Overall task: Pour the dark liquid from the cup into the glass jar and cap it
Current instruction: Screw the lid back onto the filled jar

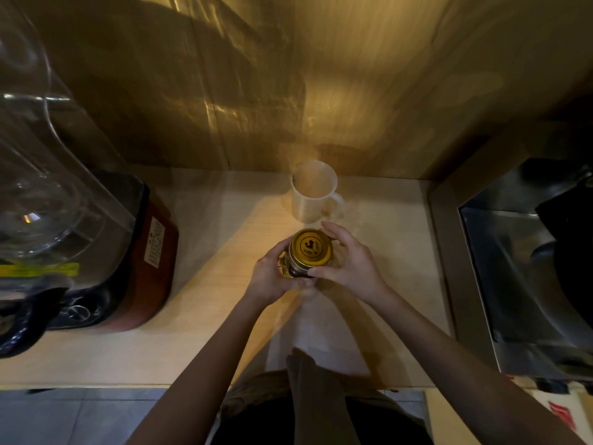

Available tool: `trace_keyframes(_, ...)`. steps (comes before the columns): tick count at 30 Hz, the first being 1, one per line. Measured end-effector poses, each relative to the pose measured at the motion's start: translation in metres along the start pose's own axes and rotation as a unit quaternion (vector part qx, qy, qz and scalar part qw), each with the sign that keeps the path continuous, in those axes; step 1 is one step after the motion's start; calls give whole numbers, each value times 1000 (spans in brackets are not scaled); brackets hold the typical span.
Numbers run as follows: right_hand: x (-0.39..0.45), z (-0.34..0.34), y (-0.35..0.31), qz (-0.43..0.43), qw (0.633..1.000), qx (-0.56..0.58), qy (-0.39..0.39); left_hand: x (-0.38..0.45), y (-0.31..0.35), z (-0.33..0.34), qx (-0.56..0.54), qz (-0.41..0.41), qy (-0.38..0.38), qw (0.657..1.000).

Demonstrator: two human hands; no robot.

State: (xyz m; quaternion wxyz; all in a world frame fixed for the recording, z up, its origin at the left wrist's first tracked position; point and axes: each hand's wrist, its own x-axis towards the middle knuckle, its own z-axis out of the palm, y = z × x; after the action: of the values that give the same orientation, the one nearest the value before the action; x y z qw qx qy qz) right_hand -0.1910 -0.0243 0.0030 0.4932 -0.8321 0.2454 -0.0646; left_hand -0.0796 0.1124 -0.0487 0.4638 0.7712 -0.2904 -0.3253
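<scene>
Left hand point(272, 273) grips the glass jar point(290, 268), right hand point(348, 256) clasps the yellow lid point(310, 246), seemingly mid-twist: keep it level.

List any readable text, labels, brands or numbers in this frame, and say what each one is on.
No text is legible.
Yellow lid on the glass jar: a dark emblem with small print, too blurred to read.
Blender: white sticker, print too small to read.
Blender: yellow label, blurred.
White cup: no markings readable.
</scene>
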Motion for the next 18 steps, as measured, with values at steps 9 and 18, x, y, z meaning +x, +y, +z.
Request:
trace_keyframes(9, 5, 10, -7, -15, 991, -134, 3, -1, 1, 1, 9, -8, 8, 1000)
trace_keyframes(18, -5, 27, -6, -8, 981, -166, 99, 0, 1, 1, 12, -13, 9, 1000)
